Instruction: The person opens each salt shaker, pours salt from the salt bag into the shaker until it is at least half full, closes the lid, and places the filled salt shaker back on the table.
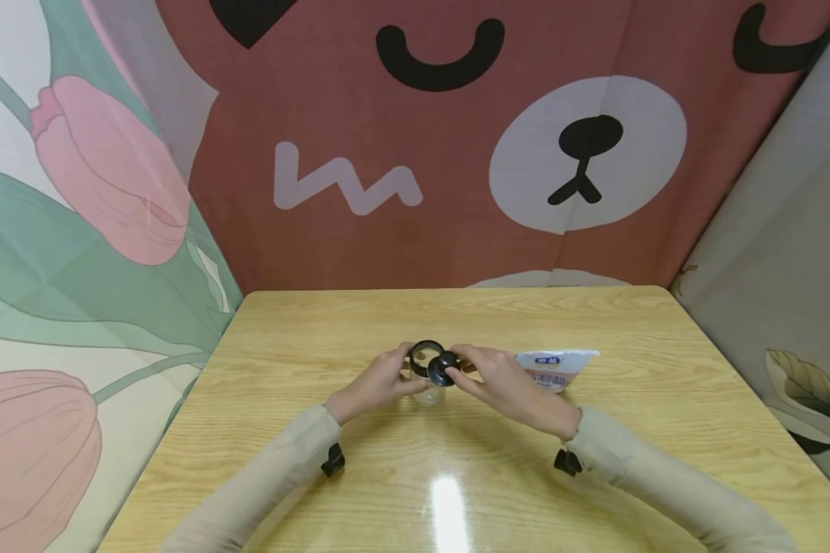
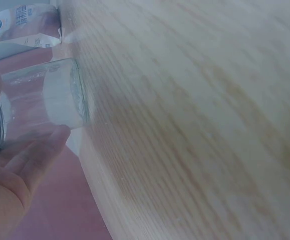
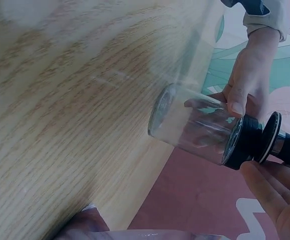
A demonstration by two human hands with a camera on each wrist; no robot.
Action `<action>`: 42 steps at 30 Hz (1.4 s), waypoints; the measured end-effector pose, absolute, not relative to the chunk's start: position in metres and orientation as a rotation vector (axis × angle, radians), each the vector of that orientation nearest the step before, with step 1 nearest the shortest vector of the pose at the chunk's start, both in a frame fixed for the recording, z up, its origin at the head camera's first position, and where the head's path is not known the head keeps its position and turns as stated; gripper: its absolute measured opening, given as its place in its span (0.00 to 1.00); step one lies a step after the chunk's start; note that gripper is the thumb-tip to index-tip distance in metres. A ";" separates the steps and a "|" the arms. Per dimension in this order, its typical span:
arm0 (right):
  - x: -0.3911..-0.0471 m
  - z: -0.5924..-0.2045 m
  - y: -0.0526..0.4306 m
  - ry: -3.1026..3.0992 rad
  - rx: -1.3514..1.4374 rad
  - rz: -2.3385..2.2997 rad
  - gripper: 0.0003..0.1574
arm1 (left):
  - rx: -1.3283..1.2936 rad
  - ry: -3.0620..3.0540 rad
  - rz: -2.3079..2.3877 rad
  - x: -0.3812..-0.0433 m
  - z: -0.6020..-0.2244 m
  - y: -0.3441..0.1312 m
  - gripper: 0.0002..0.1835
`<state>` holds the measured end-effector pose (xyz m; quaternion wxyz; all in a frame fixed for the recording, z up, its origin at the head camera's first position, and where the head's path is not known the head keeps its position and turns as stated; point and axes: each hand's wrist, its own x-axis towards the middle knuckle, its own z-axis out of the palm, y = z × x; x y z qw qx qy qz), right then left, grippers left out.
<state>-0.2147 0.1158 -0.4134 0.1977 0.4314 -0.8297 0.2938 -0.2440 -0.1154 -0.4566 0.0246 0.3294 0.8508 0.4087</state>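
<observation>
A clear glass jar (image 3: 195,125) with a black collar (image 1: 415,361) stands upright on the table. My left hand (image 1: 376,386) grips it from the left side, thumb and fingers around the glass. In the left wrist view, the left hand (image 2: 14,175) lies along the jar (image 2: 42,97). A black lid (image 1: 439,371) with a knob sits tilted at the jar's mouth, off to the right, leaving part of the opening uncovered. My right hand (image 1: 508,384) pinches the lid's knob (image 3: 287,149) between thumb and fingers. No contents show through the glass.
A white and brown printed packet (image 1: 553,369) stands on the table just right of my right hand. The wooden table (image 1: 304,330) ends at a curtain (image 1: 360,246) with a bear print. Floral cloth (image 1: 111,322) hangs at the left side.
</observation>
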 end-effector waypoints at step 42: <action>-0.202 -0.422 0.128 -2.283 1.222 0.751 0.16 | 1.021 2.676 1.243 -0.243 -0.457 -0.115 0.30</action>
